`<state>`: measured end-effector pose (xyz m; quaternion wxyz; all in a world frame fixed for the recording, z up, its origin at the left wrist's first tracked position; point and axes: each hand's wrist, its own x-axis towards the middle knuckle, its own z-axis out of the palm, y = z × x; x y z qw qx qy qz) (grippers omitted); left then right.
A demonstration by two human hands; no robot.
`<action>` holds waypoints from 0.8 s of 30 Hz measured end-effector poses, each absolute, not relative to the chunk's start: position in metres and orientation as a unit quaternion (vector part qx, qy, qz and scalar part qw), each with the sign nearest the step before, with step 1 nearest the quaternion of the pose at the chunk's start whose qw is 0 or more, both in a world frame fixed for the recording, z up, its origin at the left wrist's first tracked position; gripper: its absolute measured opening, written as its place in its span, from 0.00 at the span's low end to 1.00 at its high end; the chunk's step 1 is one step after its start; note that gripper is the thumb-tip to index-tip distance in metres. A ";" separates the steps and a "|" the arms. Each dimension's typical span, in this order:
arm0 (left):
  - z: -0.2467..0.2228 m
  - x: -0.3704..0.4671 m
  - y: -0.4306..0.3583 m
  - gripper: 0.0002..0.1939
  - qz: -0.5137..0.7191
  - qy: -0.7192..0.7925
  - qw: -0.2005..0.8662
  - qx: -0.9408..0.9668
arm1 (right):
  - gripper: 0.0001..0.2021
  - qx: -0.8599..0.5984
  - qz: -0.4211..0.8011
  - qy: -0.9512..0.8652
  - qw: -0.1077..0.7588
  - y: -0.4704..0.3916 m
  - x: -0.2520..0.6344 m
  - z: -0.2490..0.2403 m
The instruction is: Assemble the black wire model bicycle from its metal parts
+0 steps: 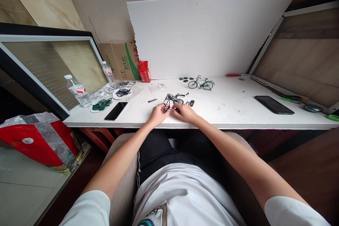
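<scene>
Near the front edge of the white table (233,113), my left hand (158,113) is closed on a small black model bicycle frame (166,105). My right hand (184,112) is pinched close beside it, its fingertips at the frame's lower end; whatever they grip is too small to make out. Just beyond my hands lie loose black and silver bicycle parts (172,97), a small wheel (180,101) among them. A short dark strip (153,100) rests to the left. Farther back on the right stands a dark green model bicycle (201,83), upright and whole-looking.
On the left are a phone (116,111), plates of green parts (102,104) and black parts (123,93), and two water bottles (78,91) (107,72). A red box (144,72) stands behind. Another phone (274,105) lies right. A white board (212,35) leans at the back.
</scene>
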<state>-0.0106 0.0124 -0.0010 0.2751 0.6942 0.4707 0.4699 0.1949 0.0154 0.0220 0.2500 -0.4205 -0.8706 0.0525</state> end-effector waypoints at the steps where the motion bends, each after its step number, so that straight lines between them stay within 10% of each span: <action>1: -0.001 -0.011 0.013 0.11 0.472 0.470 0.274 0.694 | 0.13 -0.421 0.052 -0.870 0.249 0.015 0.195 0.022; 24: -0.007 -0.011 0.019 0.13 0.486 0.459 0.300 0.680 | 0.10 -0.412 0.061 -0.865 0.280 0.014 0.195 0.023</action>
